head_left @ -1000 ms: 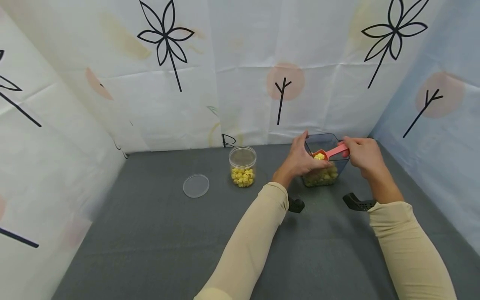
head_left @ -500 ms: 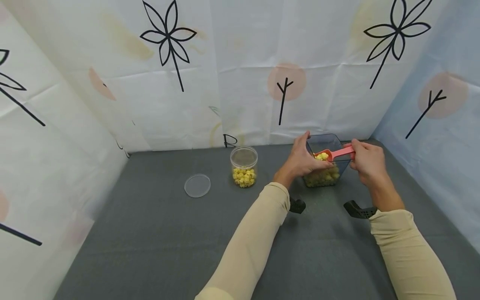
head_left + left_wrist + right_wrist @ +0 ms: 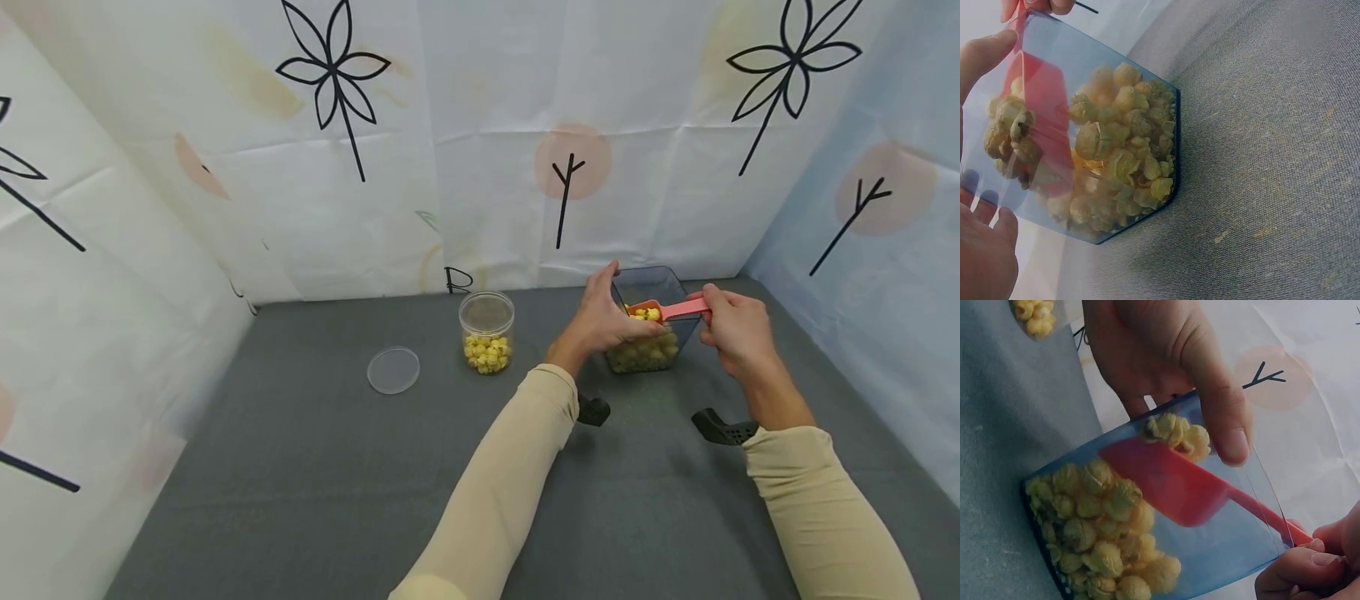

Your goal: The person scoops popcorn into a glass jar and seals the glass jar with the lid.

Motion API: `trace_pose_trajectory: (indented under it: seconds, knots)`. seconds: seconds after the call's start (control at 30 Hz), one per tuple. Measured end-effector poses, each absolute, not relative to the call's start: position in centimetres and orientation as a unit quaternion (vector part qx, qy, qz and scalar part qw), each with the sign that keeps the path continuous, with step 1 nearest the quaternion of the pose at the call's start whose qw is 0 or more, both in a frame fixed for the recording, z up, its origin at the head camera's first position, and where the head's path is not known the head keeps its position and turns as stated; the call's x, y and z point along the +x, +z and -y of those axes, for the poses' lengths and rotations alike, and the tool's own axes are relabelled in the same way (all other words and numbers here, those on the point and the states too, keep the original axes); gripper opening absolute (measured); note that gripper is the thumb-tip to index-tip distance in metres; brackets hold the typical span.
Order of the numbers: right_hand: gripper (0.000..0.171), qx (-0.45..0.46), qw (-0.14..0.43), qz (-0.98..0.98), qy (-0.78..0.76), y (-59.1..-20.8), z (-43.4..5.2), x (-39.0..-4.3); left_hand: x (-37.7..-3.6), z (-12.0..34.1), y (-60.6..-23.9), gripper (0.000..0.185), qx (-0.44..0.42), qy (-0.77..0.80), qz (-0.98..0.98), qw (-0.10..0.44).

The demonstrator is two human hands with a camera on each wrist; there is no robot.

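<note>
A tinted clear square container (image 3: 651, 287) (image 3: 1094, 106) (image 3: 1222, 550) partly filled with yellow popcorn (image 3: 643, 354) (image 3: 1122, 162) (image 3: 1107, 550) stands at the back right of the grey table. My left hand (image 3: 607, 315) (image 3: 1166, 369) grips its left wall, thumb on the near side. My right hand (image 3: 731, 327) (image 3: 1310, 572) pinches the handle of a coral-red scoop (image 3: 667, 311) (image 3: 1172, 484) (image 3: 1038, 94), whose bowl sits inside the container with a few kernels (image 3: 1175, 432) in it.
A round clear jar (image 3: 487, 332) with popcorn at its bottom stands left of the container, its flat clear lid (image 3: 393, 370) lying further left. Patterned cloth walls (image 3: 480, 150) close in the back and both sides. Grey table surface (image 3: 337, 483) spreads in front.
The scoop has tipped lower inside the container and my right hand has shifted slightly right and down. My left hand keeps its hold on the container.
</note>
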State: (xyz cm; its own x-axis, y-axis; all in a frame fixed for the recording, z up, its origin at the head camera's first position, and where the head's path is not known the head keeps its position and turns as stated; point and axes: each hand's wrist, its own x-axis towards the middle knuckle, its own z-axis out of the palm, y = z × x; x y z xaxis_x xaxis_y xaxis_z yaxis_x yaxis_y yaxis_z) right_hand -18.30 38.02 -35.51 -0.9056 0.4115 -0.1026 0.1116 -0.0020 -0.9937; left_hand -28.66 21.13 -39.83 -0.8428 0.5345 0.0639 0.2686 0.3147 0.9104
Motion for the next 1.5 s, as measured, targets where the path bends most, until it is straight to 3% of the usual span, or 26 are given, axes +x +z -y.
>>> trace_pose_trajectory:
  seconds: [0.23,0.47,1.5]
  knots:
    - [0.040,-0.191,0.109,0.695,0.684,-35.6,-37.9,-18.4,-28.7,-21.1,-39.8,0.118,0.253,0.528,-0.801,0.126]
    - [0.034,-0.161,0.105,0.674,0.713,-35.7,-38.3,-18.2,-28.5,-21.3,-39.7,0.117,0.250,0.528,-0.802,0.125]
    - [0.031,-0.205,0.131,0.534,0.809,-36.0,-38.6,-17.4,-28.6,-21.0,-39.9,0.116,0.250,0.528,-0.802,0.127]
